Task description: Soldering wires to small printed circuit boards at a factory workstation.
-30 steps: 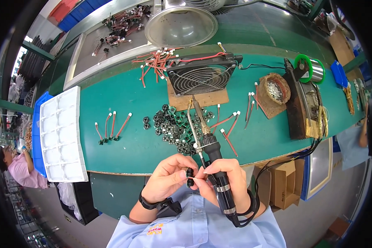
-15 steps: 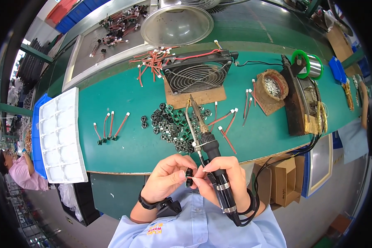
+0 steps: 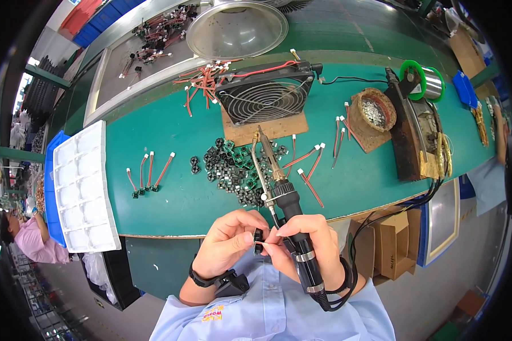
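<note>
My left hand (image 3: pixel 224 243) pinches a small black component (image 3: pixel 258 234) between thumb and fingers, close to my chest at the bench's front edge. My right hand (image 3: pixel 317 241) is wrapped round a soldering iron (image 3: pixel 290 206) with a thin metal feed tube along it, its tip pointing up and away over the bench. The fingertips of that hand also meet the component, where a short reddish wire shows between the two hands. Just beyond them lies a heap of small black and green components (image 3: pixel 233 173). The exact joint between wire and component is too small to make out.
A black fan (image 3: pixel 264 102) stands behind the heap. Several wired pieces (image 3: pixel 150 173) lie at left by a white tray (image 3: pixel 82 187). Loose red-black wires (image 3: pixel 310 186) lie at right, near a round pot (image 3: pixel 375 111), an iron stand and a solder spool (image 3: pixel 432 84). Cables hang beside my right arm.
The bench and its things sit slightly farther left and up in the picture. Both hands keep nearly the same pose, holding the component and the soldering iron.
</note>
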`<state>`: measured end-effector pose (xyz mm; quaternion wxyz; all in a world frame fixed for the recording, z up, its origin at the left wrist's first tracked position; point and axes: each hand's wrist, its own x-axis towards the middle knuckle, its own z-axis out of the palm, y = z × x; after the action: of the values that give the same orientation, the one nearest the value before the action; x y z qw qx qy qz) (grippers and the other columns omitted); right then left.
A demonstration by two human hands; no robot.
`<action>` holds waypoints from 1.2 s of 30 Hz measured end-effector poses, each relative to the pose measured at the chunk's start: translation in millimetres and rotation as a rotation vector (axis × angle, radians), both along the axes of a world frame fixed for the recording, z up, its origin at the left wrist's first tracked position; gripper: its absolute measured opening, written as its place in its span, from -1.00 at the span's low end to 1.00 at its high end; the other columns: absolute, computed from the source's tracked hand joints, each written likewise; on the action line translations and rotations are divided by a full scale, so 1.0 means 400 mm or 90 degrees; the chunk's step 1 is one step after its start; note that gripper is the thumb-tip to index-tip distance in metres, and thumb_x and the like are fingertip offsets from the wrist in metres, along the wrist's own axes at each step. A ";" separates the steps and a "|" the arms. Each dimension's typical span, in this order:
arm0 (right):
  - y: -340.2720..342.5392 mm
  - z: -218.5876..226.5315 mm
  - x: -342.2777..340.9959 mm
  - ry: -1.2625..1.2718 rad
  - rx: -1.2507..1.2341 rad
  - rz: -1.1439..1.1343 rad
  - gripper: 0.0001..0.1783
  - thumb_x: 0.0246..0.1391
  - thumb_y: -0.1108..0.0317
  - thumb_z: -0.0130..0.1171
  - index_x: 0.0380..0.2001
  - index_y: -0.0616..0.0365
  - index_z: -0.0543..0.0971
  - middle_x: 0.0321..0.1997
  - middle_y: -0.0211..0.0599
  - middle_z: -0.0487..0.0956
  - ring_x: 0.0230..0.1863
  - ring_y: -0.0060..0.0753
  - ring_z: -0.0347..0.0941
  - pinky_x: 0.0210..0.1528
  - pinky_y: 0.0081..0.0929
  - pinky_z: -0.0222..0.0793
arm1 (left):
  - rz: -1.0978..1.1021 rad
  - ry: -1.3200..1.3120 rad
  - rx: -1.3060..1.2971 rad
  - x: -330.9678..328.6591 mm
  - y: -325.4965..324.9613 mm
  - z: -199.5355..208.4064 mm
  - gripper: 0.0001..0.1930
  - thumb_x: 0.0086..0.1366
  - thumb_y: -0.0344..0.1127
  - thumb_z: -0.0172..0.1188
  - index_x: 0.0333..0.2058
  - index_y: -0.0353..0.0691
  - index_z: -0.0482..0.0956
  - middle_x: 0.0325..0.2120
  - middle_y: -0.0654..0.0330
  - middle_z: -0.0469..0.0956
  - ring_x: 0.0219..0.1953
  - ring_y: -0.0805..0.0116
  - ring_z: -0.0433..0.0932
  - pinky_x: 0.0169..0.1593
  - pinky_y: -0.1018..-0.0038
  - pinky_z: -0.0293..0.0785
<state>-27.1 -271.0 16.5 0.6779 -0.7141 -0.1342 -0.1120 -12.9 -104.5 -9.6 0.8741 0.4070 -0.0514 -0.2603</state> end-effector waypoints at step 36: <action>-0.015 -0.010 0.003 0.027 0.056 0.022 -0.61 -0.18 0.60 0.25 -0.23 0.21 0.38 -0.46 -0.33 0.52 -0.53 -0.53 0.49 -0.48 -0.63 0.37 | 0.000 -0.016 0.039 0.000 -0.005 0.006 -0.77 0.21 -0.31 0.14 -0.23 -0.33 0.45 -0.31 0.13 0.43 -0.27 0.41 0.36 -0.18 0.49 0.29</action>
<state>-26.0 -277.2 12.3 0.7132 -0.6834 -0.1268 -0.0907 -12.7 -106.4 -7.1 0.8604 0.4371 -0.0543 -0.2562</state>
